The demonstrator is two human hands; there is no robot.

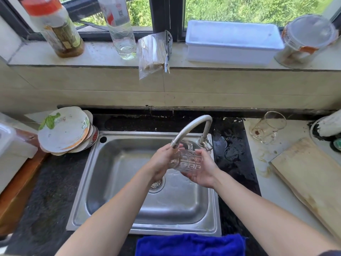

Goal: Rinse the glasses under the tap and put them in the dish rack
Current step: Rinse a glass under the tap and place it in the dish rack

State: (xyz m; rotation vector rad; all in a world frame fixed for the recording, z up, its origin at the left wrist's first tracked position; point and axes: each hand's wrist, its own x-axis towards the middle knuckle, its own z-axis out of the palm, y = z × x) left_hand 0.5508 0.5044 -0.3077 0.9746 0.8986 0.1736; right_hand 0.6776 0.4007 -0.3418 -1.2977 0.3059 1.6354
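Note:
A clear patterned glass (188,159) lies tilted under the spout of the steel tap (191,126), over the sink (114,182). My left hand (162,163) grips its left side with fingers curled round it. Beneath the glass, my right hand (203,170) cradles it from the right, palm up, fingers bent round the base. Water seems to run into the glass. A second clear glass mug (267,128) with brown residue stands on the pale counter at the right.
A stack of plates (64,132) stands left of the sink. A wooden board (310,176) lies at the right. A blue cloth (190,244) lies at the front edge. Bottles, a white tub (232,43) and a jar line the windowsill.

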